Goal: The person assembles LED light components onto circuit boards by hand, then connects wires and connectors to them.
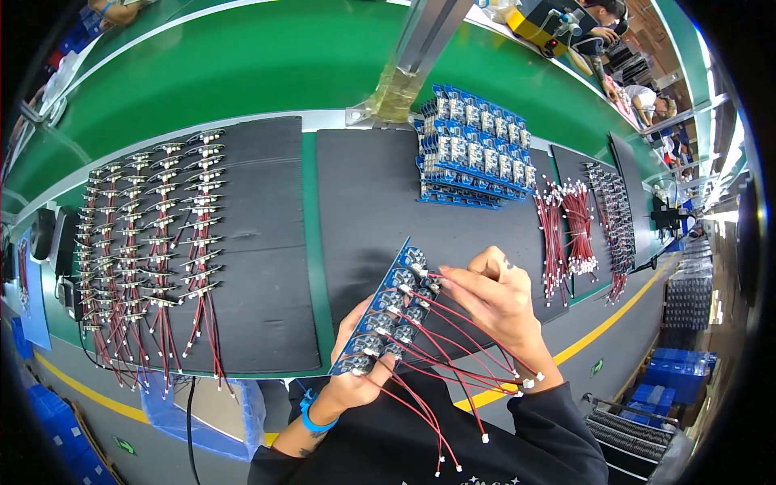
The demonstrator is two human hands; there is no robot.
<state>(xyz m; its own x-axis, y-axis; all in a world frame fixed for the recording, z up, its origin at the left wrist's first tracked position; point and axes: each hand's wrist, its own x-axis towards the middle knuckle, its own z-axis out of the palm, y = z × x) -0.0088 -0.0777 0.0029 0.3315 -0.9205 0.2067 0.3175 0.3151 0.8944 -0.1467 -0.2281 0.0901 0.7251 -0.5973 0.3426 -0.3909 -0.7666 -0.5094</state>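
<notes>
My left hand (356, 386), with a blue band round its wrist, is closed on the lower end of a blue circuit board panel (386, 311). The panel is tilted and carries round sections in two rows. Several red and black cables (440, 343) with white end connectors trail from it toward the lower right. At the panel's upper right edge, my right hand (499, 297) pinches a cable close to a white connector. The fingertips hide part of that connector, so I cannot tell how far it sits in its socket.
Stacked blue circuit board panels (473, 149) stand beyond my hands on a black mat (356, 210). Bundles of red cables (566, 230) lie to the right. Rows of boards with cables (153, 234) cover the left mat. A metal post (412, 61) rises behind; other people work farther off.
</notes>
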